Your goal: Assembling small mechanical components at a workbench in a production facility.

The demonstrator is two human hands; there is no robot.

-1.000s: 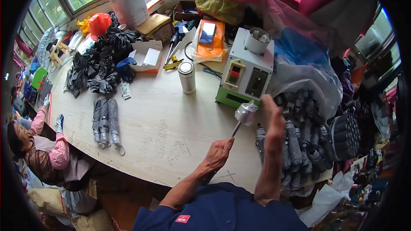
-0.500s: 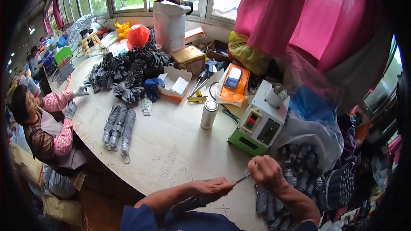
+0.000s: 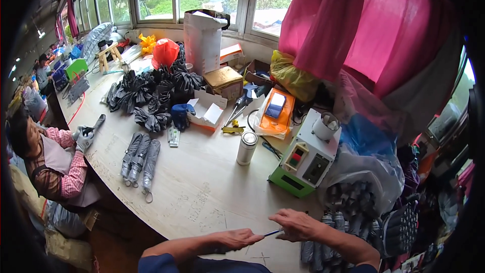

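Close to the near table edge, my left hand (image 3: 237, 238) is closed around what looks like a folded umbrella, mostly hidden under the hand and wrist. A thin umbrella shaft (image 3: 273, 232) bridges the gap to my right hand (image 3: 299, 226), whose fingers are pinched on its other end. Just right of that hand lie many folded grey umbrellas (image 3: 326, 253) in a pile. Three more folded umbrellas (image 3: 137, 159) rest side by side at the left of the table.
A white-and-green machine (image 3: 305, 151) stands beyond my right hand, with a steel flask (image 3: 247, 147) to its left. Black umbrella cloth (image 3: 146, 93) is heaped farther back. At left, a gloved co-worker (image 3: 55, 156) holds a dark folded umbrella (image 3: 100, 122). Clear plastic sheeting (image 3: 371, 164) drapes at right.
My right hand has lowered and shifted slightly left, and my left hand has moved left and down. The co-worker's hands have come together on a folded umbrella.
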